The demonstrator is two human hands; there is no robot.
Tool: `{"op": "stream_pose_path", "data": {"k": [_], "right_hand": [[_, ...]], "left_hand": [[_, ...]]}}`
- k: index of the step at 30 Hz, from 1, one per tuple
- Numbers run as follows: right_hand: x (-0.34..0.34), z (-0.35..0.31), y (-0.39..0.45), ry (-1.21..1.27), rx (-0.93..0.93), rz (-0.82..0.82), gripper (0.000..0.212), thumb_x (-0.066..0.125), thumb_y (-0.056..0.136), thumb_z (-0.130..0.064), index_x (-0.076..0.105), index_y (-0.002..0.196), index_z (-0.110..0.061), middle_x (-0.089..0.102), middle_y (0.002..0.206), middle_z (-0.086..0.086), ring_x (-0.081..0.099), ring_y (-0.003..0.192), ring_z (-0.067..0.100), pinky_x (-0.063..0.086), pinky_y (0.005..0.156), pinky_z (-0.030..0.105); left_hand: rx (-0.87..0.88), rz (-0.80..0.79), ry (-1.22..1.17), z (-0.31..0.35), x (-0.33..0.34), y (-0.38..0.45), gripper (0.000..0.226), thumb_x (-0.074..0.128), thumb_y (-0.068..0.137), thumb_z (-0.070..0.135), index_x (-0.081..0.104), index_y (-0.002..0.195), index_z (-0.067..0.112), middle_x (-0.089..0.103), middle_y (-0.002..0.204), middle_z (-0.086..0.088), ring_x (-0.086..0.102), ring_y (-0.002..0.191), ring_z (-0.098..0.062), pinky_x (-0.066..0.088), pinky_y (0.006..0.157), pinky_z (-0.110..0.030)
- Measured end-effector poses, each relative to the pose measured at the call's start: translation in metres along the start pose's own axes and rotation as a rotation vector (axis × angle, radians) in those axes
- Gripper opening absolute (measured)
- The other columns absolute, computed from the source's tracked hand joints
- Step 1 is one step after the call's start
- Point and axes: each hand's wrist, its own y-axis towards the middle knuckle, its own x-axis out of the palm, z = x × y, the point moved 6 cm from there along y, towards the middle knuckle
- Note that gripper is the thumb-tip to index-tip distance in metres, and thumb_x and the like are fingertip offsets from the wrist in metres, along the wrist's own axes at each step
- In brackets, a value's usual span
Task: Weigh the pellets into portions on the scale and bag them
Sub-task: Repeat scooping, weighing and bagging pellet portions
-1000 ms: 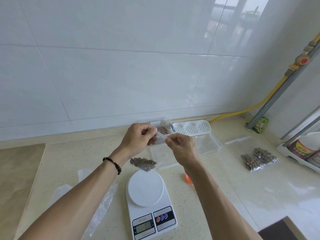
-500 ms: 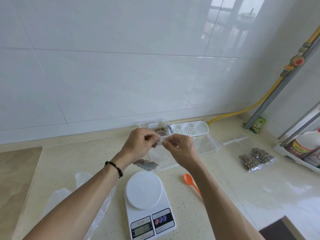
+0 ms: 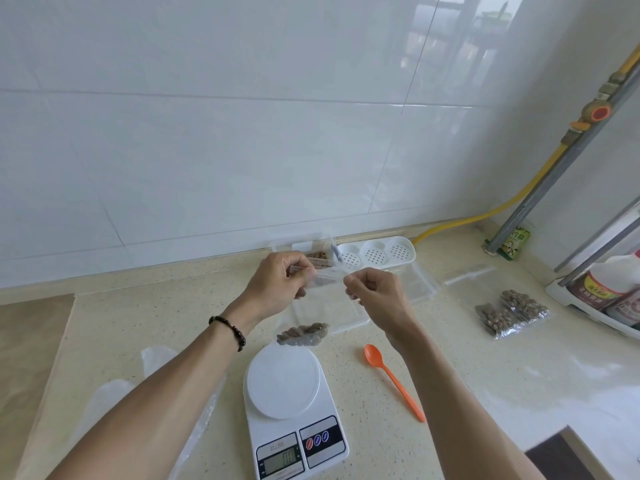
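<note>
from my head view, my left hand (image 3: 277, 285) and right hand (image 3: 375, 294) each pinch the top edge of a clear bag (image 3: 313, 299), fingers clamped on it above the table (image 3: 121, 327). brown pellets (image 3: 303, 334) sag in its bottom, just beyond the white scale (image 3: 294, 407). an orange spoon (image 3: 393, 384) lies right of the scale; two filled bags (image 3: 510, 313) lie further right.

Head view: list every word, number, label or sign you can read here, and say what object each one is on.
None reads clearly.
Scale display: digits lit, too blurred to read.
Scale nameplate above the display: small print, illegible.
Green packet by the pipe: characters, too small to read.
Bottle on the rack, red and yellow label: characters blurred.
Filled bags, orange spoon: no text visible.
</note>
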Motion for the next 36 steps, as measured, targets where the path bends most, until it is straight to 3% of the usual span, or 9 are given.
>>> {"op": "stream_pose_path", "data": {"k": [3,6,9,11,15,19,23,28,36], "right_hand": [[-0.001,0.014,0.000,0.029,0.051,-0.122,0.017,0.068,0.090,-0.022,0.069,0.097,-0.007,0.073,0.094,0.004,0.066,0.081,0.005,0.047,0.071,0.016],[-0.005,0.041,0.003,-0.056,0.135,-0.219,0.025,0.068,0.085,-0.010,0.065,0.109,-0.014,0.069,0.105,0.002,0.065,0.097,0.012,0.051,0.083,0.024],[-0.027,0.068,0.007,-0.107,0.195,-0.203,0.019,0.066,0.084,-0.002,0.066,0.100,-0.013,0.072,0.096,0.005,0.069,0.091,0.016,0.054,0.078,0.024],[-0.049,0.086,0.011,-0.106,0.243,-0.181,0.013,0.064,0.087,-0.001,0.067,0.096,-0.011,0.073,0.093,0.011,0.070,0.082,0.015,0.053,0.070,0.022],[-0.104,0.121,0.025,-0.038,0.317,-0.037,0.010,0.066,0.087,-0.003,0.069,0.094,-0.008,0.073,0.089,0.016,0.066,0.073,0.017,0.051,0.063,0.025],[-0.174,0.155,0.045,-0.052,0.364,0.170,0.010,0.073,0.081,-0.004,0.068,0.078,-0.011,0.066,0.073,0.008,0.064,0.067,0.022,0.051,0.057,0.027],[-0.254,0.198,0.063,-0.138,0.423,0.325,0.013,0.081,0.071,-0.019,0.068,0.074,-0.020,0.067,0.070,0.000,0.071,0.074,0.028,0.059,0.071,0.045],[-0.333,0.246,0.082,-0.154,0.489,0.442,0.016,0.081,0.078,-0.013,0.068,0.086,-0.010,0.060,0.068,-0.001,0.055,0.059,0.015,0.042,0.053,0.024],[-0.386,0.307,0.099,-0.235,0.595,0.512,0.015,0.078,0.074,-0.020,0.064,0.073,-0.018,0.068,0.068,0.005,0.058,0.059,0.019,0.037,0.050,0.023]], "left_hand": [[-0.009,-0.018,-0.099,0.007,0.008,0.006,0.013,0.064,0.092,0.010,0.067,0.079,0.007,0.061,0.067,-0.003,0.061,0.058,-0.011,0.054,0.059,-0.025],[-0.038,-0.005,-0.265,0.013,0.018,0.016,0.014,0.063,0.092,0.009,0.067,0.079,0.009,0.062,0.066,-0.003,0.060,0.059,-0.012,0.051,0.057,-0.022],[-0.117,0.063,-0.398,0.011,0.032,0.032,0.012,0.063,0.092,0.010,0.067,0.082,0.009,0.062,0.066,-0.004,0.058,0.060,-0.014,0.051,0.056,-0.021],[-0.148,0.148,-0.314,0.003,0.045,0.046,0.012,0.064,0.092,0.012,0.069,0.081,0.012,0.064,0.069,-0.004,0.060,0.062,-0.013,0.052,0.055,-0.020],[-0.053,0.191,0.189,-0.009,0.088,0.080,0.010,0.067,0.089,0.021,0.076,0.084,0.019,0.069,0.074,0.011,0.062,0.071,-0.008,0.047,0.065,-0.020],[-0.037,0.084,0.430,-0.018,0.164,0.117,0.022,0.065,0.087,0.021,0.069,0.070,0.009,0.070,0.070,-0.002,0.064,0.069,-0.016,0.055,0.066,-0.039],[-0.040,0.019,0.403,-0.011,0.249,0.161,0.017,0.071,0.084,0.022,0.071,0.070,0.012,0.069,0.068,0.004,0.063,0.068,-0.011,0.055,0.067,-0.037],[-0.056,-0.063,0.342,-0.005,0.344,0.214,0.017,0.077,0.079,0.018,0.069,0.073,0.004,0.068,0.069,-0.002,0.065,0.070,-0.016,0.055,0.068,-0.034],[-0.185,-0.172,0.289,-0.035,0.432,0.254,0.031,0.079,0.076,0.017,0.056,0.063,0.000,0.063,0.066,-0.004,0.057,0.066,-0.020,0.047,0.062,-0.030]]}}
